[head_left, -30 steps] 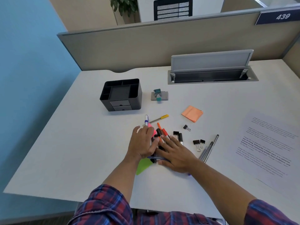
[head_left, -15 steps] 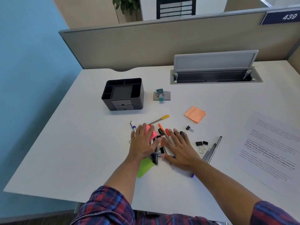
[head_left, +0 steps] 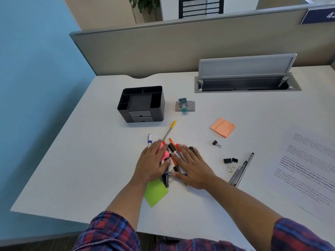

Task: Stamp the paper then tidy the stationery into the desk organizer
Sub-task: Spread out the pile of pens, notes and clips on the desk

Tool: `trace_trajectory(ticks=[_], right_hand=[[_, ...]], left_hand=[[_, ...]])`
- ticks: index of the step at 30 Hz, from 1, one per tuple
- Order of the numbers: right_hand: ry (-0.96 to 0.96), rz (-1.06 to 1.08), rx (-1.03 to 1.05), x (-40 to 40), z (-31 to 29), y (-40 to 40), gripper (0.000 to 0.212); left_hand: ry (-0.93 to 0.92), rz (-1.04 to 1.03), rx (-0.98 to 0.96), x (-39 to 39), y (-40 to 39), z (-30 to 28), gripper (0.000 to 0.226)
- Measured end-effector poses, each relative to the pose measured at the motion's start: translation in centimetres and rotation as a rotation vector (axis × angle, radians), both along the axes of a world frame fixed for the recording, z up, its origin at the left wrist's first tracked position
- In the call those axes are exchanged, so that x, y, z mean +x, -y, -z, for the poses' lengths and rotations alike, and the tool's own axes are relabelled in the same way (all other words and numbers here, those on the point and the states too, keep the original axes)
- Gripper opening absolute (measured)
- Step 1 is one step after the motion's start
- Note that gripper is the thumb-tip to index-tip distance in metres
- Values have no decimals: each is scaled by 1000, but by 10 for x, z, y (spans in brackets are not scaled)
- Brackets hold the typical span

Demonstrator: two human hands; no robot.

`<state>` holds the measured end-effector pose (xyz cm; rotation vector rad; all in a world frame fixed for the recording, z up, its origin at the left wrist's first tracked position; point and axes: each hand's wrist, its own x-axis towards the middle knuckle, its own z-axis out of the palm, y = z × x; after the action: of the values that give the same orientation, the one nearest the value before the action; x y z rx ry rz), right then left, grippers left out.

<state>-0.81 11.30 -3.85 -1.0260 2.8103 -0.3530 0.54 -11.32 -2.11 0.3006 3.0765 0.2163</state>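
Grey partition behind white desk; open cable tray; blue sign; plant beyond.

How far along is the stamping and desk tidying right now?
Nothing looks finished. The organizer looks empty, and the stamp sits apart from the printed paper; whether it was stamped cannot be told. In hand: the left hand and right hand lie flat on the pile of pens. Left: clips, orange notes, green note.
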Motion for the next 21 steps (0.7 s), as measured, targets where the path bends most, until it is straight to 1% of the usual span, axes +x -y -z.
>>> trace_trajectory(ticks=[7, 14, 18, 21], right_hand=[[27, -27, -5, 3, 1, 23, 80], [84, -28, 13, 1, -3, 35, 78], [37, -49, 0, -3, -5, 18, 73], [-14, 19, 1, -8, -6, -7, 68]], left_hand=[[-30, 30, -22, 9, 27, -3, 60], [-21, 5, -68, 13, 35, -9, 56], [-63, -59, 18, 24, 27, -14, 61], [-82, -110, 71, 40, 24, -14, 69]])
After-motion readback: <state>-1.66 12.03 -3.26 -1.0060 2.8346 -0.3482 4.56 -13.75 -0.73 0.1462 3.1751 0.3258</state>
